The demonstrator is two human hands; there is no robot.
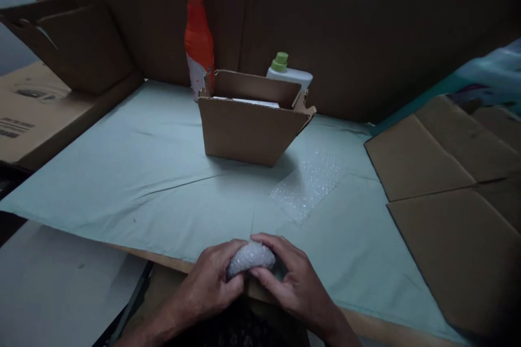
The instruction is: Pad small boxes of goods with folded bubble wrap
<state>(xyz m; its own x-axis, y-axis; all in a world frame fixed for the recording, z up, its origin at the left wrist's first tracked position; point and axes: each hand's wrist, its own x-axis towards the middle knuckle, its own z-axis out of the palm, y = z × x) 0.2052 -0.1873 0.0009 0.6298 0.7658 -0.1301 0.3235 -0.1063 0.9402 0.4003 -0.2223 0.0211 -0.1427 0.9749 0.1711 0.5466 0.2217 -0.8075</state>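
Between my two hands, at the near edge of the table, is a small rounded bundle in bubble wrap [251, 258]; what lies inside it is hidden. My left hand [215, 274] grips its left side, thumb below and fingers over the top. From the right, my right hand [291, 276] holds it with the thumb low and the fingers along the top. A flat sheet of bubble wrap [307, 187] lies on the cloth just beyond my right hand. Farther back stands an open cardboard box [244, 133], with a pale edge of something showing inside.
Behind the box stand an orange bottle [198, 38] and a white bottle with a green cap [290, 71]. Folded cardboard [448, 173] covers the right side, and a printed carton [36, 103] sits at left. Pale green cloth [122, 162] covers the table.
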